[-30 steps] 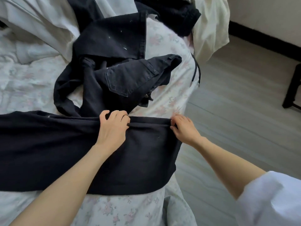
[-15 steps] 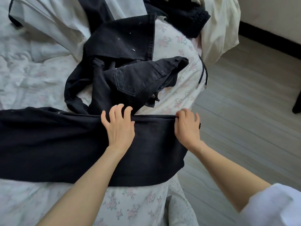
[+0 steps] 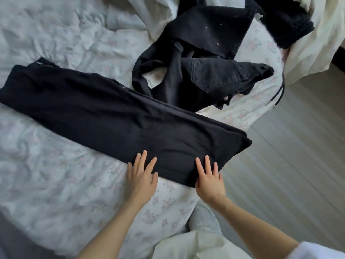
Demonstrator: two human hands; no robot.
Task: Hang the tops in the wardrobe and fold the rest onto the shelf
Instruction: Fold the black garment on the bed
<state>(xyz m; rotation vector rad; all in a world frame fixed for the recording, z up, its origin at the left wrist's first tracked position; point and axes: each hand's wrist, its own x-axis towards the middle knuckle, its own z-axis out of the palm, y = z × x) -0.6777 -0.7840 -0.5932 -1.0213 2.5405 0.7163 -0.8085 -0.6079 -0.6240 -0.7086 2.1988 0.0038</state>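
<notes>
Your bed [image 3: 61, 176], in a creased floral sheet, carries the flat black trousers [image 3: 119, 120] across its middle. Just beyond the trousers lies a crumpled pair of black jeans [image 3: 209, 71]; beyond the jeans, a black fleece [image 3: 287, 28] on cream fabric [image 3: 315, 43].
</notes>
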